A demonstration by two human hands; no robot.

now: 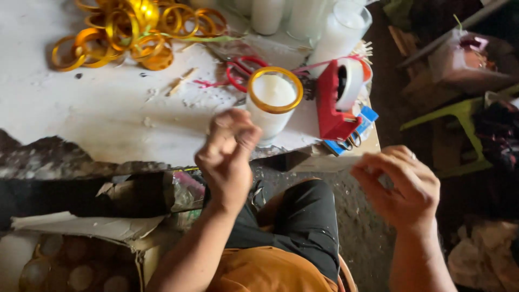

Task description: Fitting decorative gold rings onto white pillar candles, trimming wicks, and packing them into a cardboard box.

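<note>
Seen from above, a left hand (227, 154) with fingers pinched together, contents unclear, hovers just before a white glass candle (272, 103) already ringed with gold ribbon on the surface (97, 108), while the right hand (403, 184), loosely curled, seems empty near a red tape dispenser (338, 100); loose gold ribbon (124, 30) waits.

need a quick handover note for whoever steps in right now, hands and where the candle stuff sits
Left hand: raised in front of the gold-rimmed candle glass, fingers pinched together; whether anything is in the grip cannot be told.
Right hand: raised off the table edge, fingers curled; nothing clearly in it.
On the white table: the candle glass filled with white wax and with a gold ring on its rim, a red tape dispenser to its right, a pile of gold ribbon rings at the far left, more white candles at the back.
Done: one glass ringed. Left: the back candles show no gold ring.
</note>
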